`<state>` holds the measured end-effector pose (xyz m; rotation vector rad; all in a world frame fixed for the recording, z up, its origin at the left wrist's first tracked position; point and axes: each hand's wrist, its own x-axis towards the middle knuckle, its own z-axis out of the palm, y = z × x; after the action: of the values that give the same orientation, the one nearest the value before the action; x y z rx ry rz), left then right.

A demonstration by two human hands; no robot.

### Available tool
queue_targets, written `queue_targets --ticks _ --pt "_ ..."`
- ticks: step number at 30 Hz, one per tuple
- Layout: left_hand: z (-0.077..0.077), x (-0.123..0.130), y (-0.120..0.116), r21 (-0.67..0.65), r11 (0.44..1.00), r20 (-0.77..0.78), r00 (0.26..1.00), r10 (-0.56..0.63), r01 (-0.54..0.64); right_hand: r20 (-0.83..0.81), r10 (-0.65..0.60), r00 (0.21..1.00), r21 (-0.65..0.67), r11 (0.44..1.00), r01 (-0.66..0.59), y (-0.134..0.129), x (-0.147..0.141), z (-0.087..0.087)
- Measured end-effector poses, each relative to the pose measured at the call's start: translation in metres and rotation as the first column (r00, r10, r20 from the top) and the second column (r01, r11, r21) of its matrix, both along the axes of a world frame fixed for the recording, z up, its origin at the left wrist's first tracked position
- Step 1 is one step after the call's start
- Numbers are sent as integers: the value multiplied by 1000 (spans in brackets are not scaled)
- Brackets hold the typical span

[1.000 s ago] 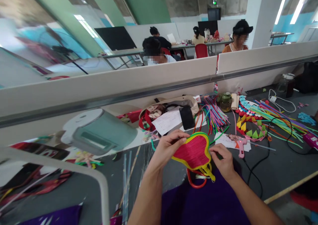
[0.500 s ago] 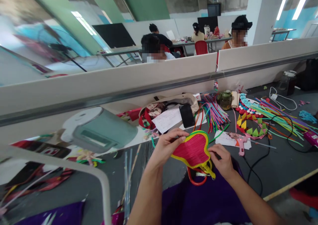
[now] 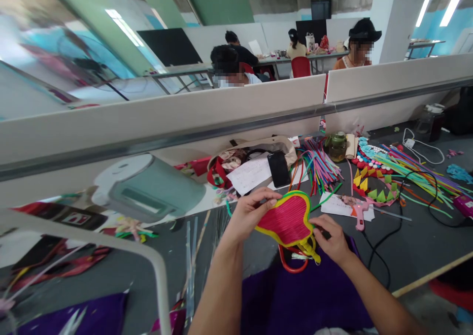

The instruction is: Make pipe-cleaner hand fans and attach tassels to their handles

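A pink shape with a yellow and green pipe-cleaner border (image 3: 288, 219) is held up over the grey table. My left hand (image 3: 251, 216) pinches its upper left edge between thumb and fingers. At its right edge, my right hand (image 3: 330, 237) has its fingers closed by the yellow border, near a small dark thing; what it grips is hard to make out. Yellow twisted strands hang from the shape's lower end. A red ring (image 3: 292, 266) shows beneath it, above purple cloth (image 3: 303, 300).
A phone (image 3: 279, 169) lies behind the hands, by a bundle of pipe cleaners (image 3: 323, 165). A pink glue gun (image 3: 359, 214) with a black cable is at the right. A grey-green bin (image 3: 155, 189) and a white curved bar (image 3: 160, 271) stand left. People sit beyond the partition.
The view has shifted slightly. Both hands keep nearly the same pose around the pink shape.
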<state>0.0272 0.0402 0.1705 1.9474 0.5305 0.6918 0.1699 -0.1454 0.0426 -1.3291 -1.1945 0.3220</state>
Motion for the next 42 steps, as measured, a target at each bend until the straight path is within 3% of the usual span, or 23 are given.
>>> queue_targets --ticks 7,22,34,42 --pt "-4 1 4 -4 1000 4 1000 2 -2 -14 82 997 -27 996 -82 -2 10 -12" --pt "-15 0 11 -36 999 33 999 10 -9 -91 90 992 -2 996 -91 -4 3 -19" --pt "-20 2 14 -117 993 46 999 21 -15 -25 74 997 17 997 -73 -1 4 -30" --pt "-26 1 20 -127 992 73 997 -11 20 130 51 990 63 996 -60 2 11 -31"
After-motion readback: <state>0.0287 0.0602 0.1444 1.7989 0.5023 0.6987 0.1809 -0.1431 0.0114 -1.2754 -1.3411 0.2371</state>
